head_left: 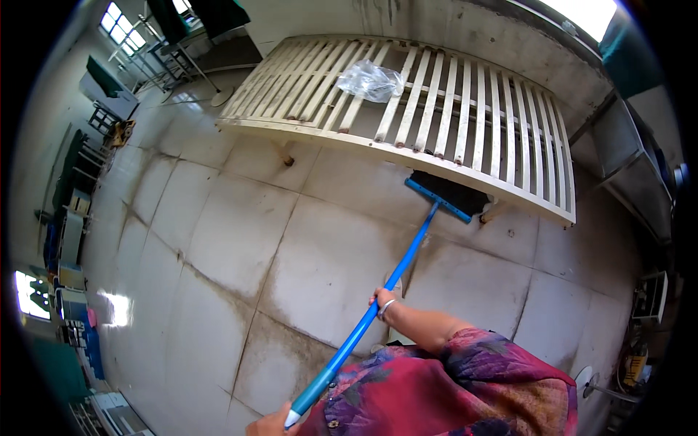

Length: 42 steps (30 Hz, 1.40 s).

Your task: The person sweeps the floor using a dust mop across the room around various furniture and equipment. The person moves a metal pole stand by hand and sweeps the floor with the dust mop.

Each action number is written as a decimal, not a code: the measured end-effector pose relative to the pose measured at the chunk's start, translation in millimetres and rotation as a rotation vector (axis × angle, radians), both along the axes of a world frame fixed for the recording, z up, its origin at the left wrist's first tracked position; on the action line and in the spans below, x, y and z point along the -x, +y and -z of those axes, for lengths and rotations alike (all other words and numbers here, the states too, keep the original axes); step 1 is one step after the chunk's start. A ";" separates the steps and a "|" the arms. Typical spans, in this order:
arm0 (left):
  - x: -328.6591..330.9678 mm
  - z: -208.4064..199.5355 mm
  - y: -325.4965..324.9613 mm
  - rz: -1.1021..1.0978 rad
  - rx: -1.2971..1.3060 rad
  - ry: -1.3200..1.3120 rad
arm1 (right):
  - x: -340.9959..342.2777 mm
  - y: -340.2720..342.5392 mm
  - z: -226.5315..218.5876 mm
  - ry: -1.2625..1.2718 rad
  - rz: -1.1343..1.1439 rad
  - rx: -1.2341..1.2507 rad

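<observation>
While the left hand (270,424) and right hand (384,298) gripped the broom (411,250), grime (287,338) marked the floor (327,265), sweeping apparently unfinished.

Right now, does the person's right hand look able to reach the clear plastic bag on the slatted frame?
Probably not from here: the right hand is closed around the blue pole, and the plastic bag lies well beyond it on the slatted frame. Nothing appears to cover the bag, though.
</observation>
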<state>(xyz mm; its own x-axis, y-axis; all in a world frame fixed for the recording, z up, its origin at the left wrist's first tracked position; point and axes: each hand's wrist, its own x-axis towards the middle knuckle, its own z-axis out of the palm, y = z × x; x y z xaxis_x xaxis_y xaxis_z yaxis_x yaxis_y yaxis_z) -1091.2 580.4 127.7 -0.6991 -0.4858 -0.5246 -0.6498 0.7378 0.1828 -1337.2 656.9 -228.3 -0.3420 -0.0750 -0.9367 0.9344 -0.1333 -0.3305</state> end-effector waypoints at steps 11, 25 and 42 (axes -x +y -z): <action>-137.1 -21.4 54.1 -0.315 0.051 -0.164 | -154.3 -0.6 -7.9 -0.195 -0.396 -0.041; -57.6 53.5 57.5 -0.469 -0.027 -0.216 | -43.9 -7.3 34.0 -0.324 -0.380 -0.162; 234.9 215.7 -26.0 -0.708 -0.016 0.269 | 302.0 -187.9 131.2 0.100 -0.349 -0.106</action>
